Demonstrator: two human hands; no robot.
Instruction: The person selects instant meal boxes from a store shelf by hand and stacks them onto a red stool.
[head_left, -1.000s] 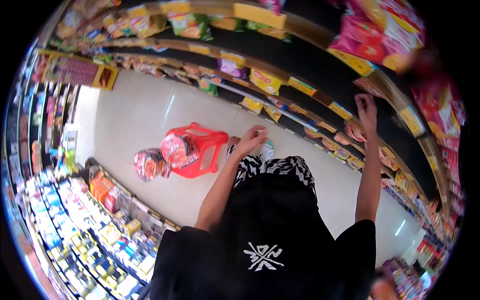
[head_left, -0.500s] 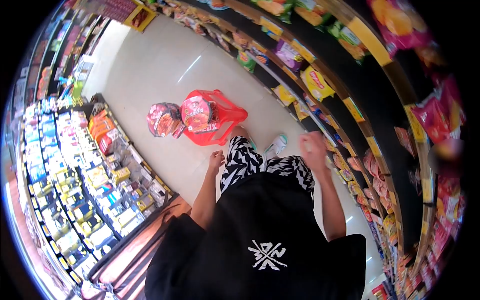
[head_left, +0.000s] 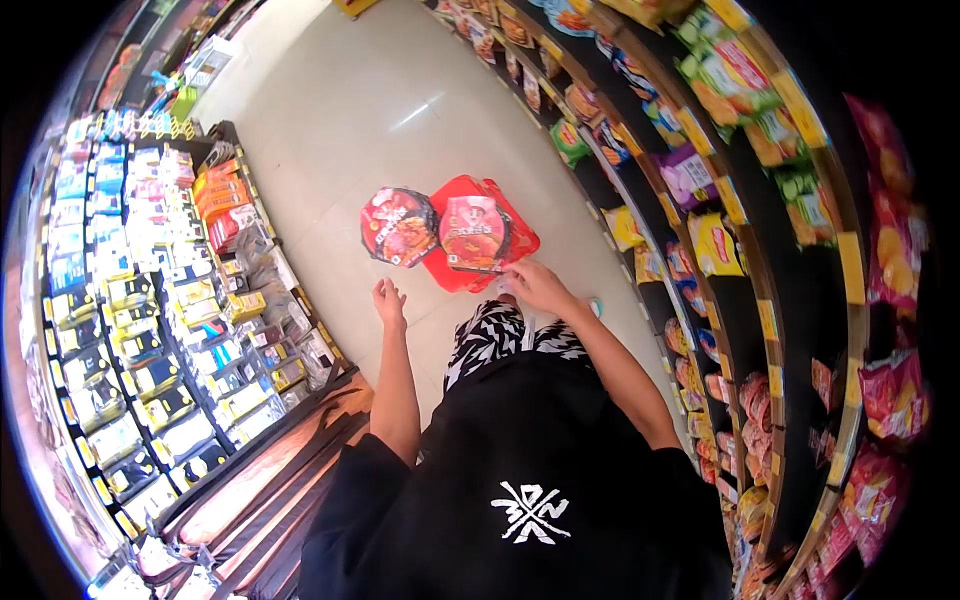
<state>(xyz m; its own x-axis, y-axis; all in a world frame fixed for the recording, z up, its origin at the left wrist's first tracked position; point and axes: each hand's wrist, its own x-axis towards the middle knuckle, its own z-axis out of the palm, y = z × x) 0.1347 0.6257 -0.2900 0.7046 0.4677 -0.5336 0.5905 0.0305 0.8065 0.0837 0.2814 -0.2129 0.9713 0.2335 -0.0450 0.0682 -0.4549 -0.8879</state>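
The red stool (head_left: 520, 238) is positioned on the floor (head_left: 320, 130), in the aisle ahead of the wearer. The pink tub (head_left: 474, 232) is located on top of the stool, lid facing up. The dark tub (head_left: 397, 226) is located just left of the pink tub; whether it rests on the stool edge or on the floor cannot be determined. The right hand (head_left: 541, 289) is at the near edge of the pink tub, fingers extended and close together; contact and grip cannot be confirmed. The left hand (head_left: 389, 302) is empty, fingers spread and slightly curled, near the dark tub and apart from it. The rack (head_left: 287, 265) of small packs stands to the left. The shelf (head_left: 812, 290) stands to the right and carries snack bags, including a purple bag (head_left: 686, 174) and a yellow bag (head_left: 716, 246).
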